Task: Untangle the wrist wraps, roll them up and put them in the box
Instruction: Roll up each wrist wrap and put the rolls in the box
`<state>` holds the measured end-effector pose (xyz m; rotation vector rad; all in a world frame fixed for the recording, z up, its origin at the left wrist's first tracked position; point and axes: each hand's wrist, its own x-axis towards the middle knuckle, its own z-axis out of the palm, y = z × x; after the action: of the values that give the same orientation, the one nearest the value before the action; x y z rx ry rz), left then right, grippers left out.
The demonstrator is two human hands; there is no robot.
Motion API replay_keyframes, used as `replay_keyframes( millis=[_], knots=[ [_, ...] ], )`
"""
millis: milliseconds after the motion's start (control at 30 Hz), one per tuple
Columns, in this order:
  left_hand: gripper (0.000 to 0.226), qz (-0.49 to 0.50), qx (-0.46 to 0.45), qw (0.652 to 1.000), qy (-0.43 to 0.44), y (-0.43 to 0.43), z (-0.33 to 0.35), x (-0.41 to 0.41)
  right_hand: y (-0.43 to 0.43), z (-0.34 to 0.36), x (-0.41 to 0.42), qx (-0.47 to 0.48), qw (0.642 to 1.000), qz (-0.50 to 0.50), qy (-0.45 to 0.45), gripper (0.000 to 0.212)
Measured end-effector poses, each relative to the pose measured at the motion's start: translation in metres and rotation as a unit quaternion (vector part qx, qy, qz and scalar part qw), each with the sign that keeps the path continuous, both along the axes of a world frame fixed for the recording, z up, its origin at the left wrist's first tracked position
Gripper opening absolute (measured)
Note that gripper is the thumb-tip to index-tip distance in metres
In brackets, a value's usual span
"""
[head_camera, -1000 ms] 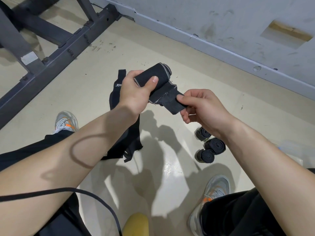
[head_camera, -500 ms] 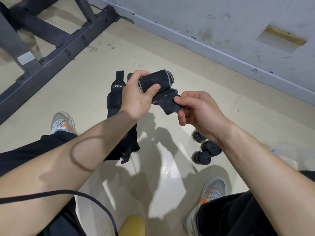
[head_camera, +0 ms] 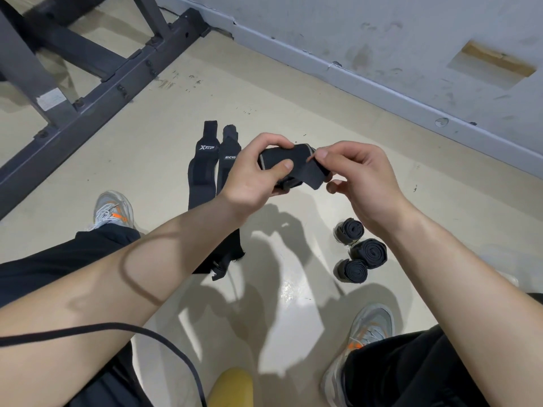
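My left hand (head_camera: 258,168) grips a rolled black wrist wrap (head_camera: 289,160) with a grey edge, thumb across its front. My right hand (head_camera: 361,177) pinches the wrap's loose tail end (head_camera: 313,176) against the roll. Two unrolled black wraps (head_camera: 211,160) with white logos lie flat on the floor behind my left hand, their lower ends hidden by my forearm. Three rolled wraps (head_camera: 363,249) sit on the floor below my right wrist. No box is in view.
A dark steel gym frame (head_camera: 97,83) crosses the upper left. A grey wall skirting (head_camera: 382,83) runs along the back. My grey-orange shoes (head_camera: 113,211) (head_camera: 364,336) flank the spot. A black cable (head_camera: 164,345) and a yellow object (head_camera: 232,387) lie near the bottom edge.
My right hand moved up and folded the tail end over onto the roll. The roll turned in my left hand. A second flat wrap on the floor came into sight.
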<state>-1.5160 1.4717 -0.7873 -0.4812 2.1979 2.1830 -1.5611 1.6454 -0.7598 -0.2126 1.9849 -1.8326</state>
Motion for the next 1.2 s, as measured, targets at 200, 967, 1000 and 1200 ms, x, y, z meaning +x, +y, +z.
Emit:
replay_keyframes(
  millis=[200,967,1000,1200],
  knots=[
    [0.026,-0.005,0.078,0.993,-0.091,0.007,0.01,0.003,0.003,0.0,-0.005,0.003,1.0,-0.026,0.008,0.032],
    [0.019,-0.068,0.016,0.997,-0.039,0.026,0.005,0.024,0.005,-0.011,-0.009,0.02,0.998,-0.057,-0.009,0.025],
    [0.022,-0.061,0.014,0.997,-0.04,0.027,0.005,0.025,0.005,-0.011,-0.008,0.033,0.998,-0.056,-0.008,0.019],
    [0.051,-0.045,-0.015,0.998,-0.03,0.025,0.001,0.025,0.001,-0.013,-0.004,0.089,0.992,-0.086,0.012,0.009]
  ],
)
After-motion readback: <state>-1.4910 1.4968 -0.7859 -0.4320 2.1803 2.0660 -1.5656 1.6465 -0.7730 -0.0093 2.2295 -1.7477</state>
